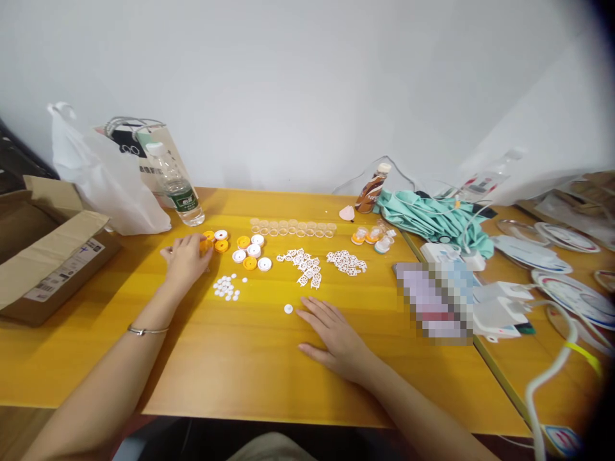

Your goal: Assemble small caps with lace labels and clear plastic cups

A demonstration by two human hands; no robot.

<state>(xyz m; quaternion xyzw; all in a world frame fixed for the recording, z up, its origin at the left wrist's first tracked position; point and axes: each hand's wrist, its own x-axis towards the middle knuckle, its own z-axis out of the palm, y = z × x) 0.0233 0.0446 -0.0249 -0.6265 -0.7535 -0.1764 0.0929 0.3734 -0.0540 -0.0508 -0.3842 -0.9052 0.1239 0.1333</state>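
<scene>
My left hand [188, 261] is at the left of the parts, its fingers closed on an orange round cap [206, 246] that they partly cover. Beside it lie another orange cap [221, 246] and a white cap [220, 235]. A further group of white and orange caps [250, 262] sits to the right. Nearer me is a scatter of small white discs [225, 288]. My right hand [336, 336] rests on the table with its fingers stretched out, holding nothing. Just left of its fingertips is a single small white round piece [288, 308].
Clear cups [293, 228] stand in a row behind white openwork pieces [307, 266]. Orange and white clear-topped items [372, 237] lie to their right. A cardboard box [57, 256] and water bottle [185, 202] stand left; a brown bottle [372, 189], teal cloth [432, 218] and blurred phone [427, 301] are right.
</scene>
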